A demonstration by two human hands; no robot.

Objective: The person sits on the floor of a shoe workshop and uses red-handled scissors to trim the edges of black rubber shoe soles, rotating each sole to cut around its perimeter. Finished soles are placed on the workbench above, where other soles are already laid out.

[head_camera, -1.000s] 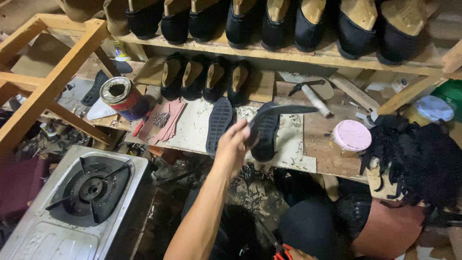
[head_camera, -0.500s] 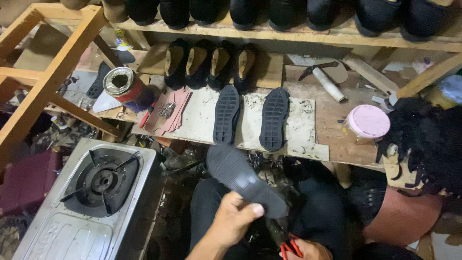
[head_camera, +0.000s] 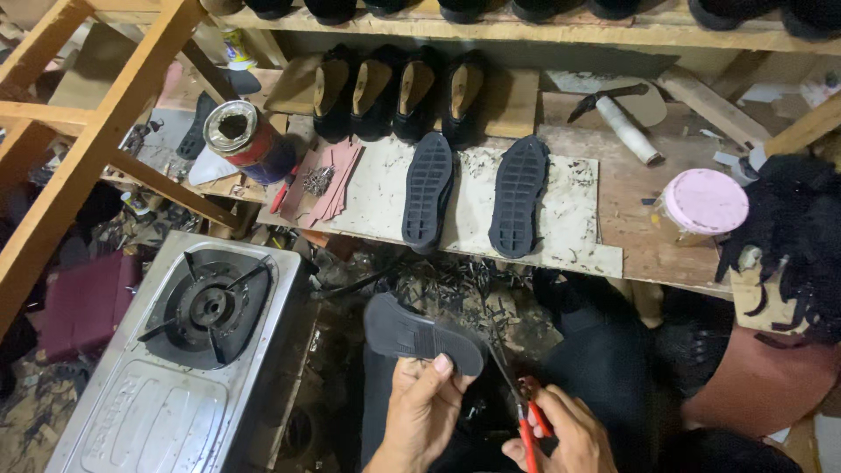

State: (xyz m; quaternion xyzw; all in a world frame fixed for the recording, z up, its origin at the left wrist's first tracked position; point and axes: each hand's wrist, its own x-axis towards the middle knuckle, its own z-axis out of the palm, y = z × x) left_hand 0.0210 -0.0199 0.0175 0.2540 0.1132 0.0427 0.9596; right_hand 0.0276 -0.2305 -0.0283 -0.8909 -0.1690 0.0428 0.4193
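Observation:
My left hand (head_camera: 423, 410) grips a black rubber shoe sole (head_camera: 419, 334) by its near end, thumb on top, holding it over my lap. My right hand (head_camera: 561, 434) is closed on red-handled scissors (head_camera: 524, 419), whose blades point up toward the sole's right end. Two more black soles (head_camera: 428, 191) (head_camera: 519, 196) lie tread up, side by side on a stained white sheet (head_camera: 574, 219) on the low wooden bench. Behind them stand several black shoe uppers (head_camera: 394, 92) on wooden lasts.
A single-burner steel gas stove (head_camera: 188, 346) sits at lower left beside a wooden frame (head_camera: 83, 158). On the bench are an open tin can (head_camera: 248, 138), a hammer (head_camera: 624, 123), a pink-lidded jar (head_camera: 703, 203) and a heap of black scraps (head_camera: 802, 228). Black trimmings litter the floor.
My left hand took a sole from the bench and drew it down to my lap. My right hand with the scissors has come into view beside it.

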